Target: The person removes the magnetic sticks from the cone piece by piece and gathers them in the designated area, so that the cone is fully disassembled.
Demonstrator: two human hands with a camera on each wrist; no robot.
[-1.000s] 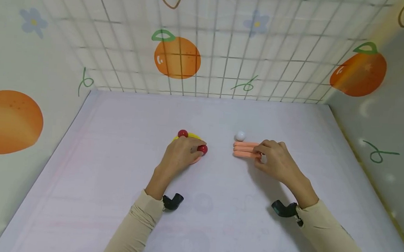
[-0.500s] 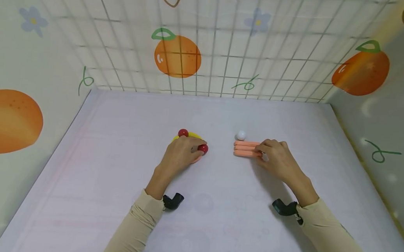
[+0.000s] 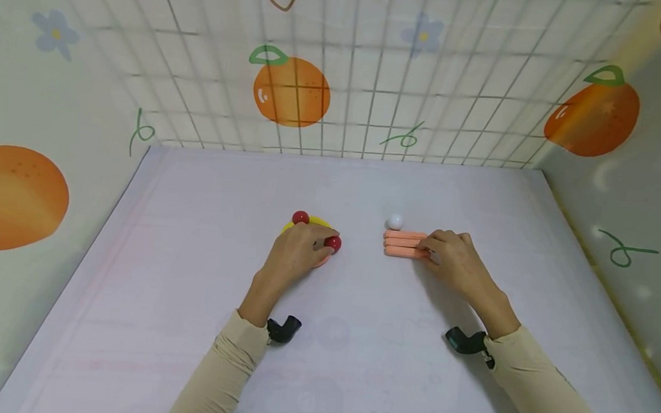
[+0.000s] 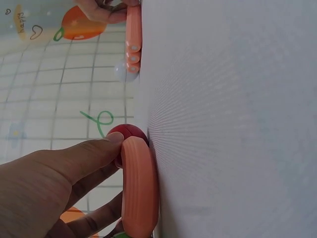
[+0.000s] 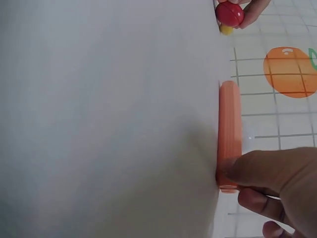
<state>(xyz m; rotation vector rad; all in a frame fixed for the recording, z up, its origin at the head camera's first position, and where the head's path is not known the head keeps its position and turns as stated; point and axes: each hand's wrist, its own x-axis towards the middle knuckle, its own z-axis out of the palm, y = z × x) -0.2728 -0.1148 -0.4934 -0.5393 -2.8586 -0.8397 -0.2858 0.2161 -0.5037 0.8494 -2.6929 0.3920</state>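
Little has moved since a second ago, except that the thumb of the person's right hand (image 3: 452, 260) has drawn in closer to the three salmon-coloured rods (image 3: 401, 243). That hand pinches the rods by their right ends as they lie side by side on the pale tabletop (image 3: 342, 374), a white ball (image 3: 395, 221) just beyond them. Well to their left, the left hand (image 3: 295, 249) pinches a red ball (image 3: 333, 243) at the end of a curved salmon piece (image 4: 140, 188); a second red ball (image 3: 301, 217) and a yellow curved piece (image 3: 320, 221) show past the knuckles. For a neat job, the right grip should squeeze lightly and evenly so the rods stay aligned, while the left steadies its ball, which could otherwise roll.
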